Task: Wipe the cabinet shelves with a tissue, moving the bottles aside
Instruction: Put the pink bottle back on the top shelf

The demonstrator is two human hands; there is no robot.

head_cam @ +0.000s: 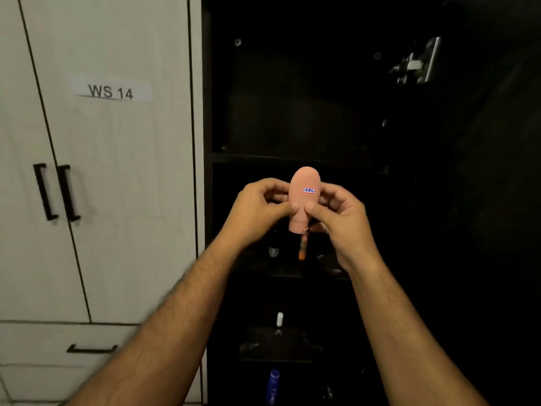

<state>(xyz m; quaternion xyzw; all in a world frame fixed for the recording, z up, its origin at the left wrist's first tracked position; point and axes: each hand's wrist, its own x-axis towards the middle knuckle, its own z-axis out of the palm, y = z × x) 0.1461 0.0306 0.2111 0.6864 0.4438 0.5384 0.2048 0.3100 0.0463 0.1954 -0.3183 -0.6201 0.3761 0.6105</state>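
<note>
Matt, smooth pink plastic bottle — shiny metal hinge, matt white cabinet door.

To your left stands a white cupboard with two closed doors, a pair of black vertical handles and a label reading "WS 14". Below it you see a drawer with a black horizontal handle. Lighting is dim.

Person: left hand and right hand, both bare; forearms bare and hairy; sleeves out of view.
</note>
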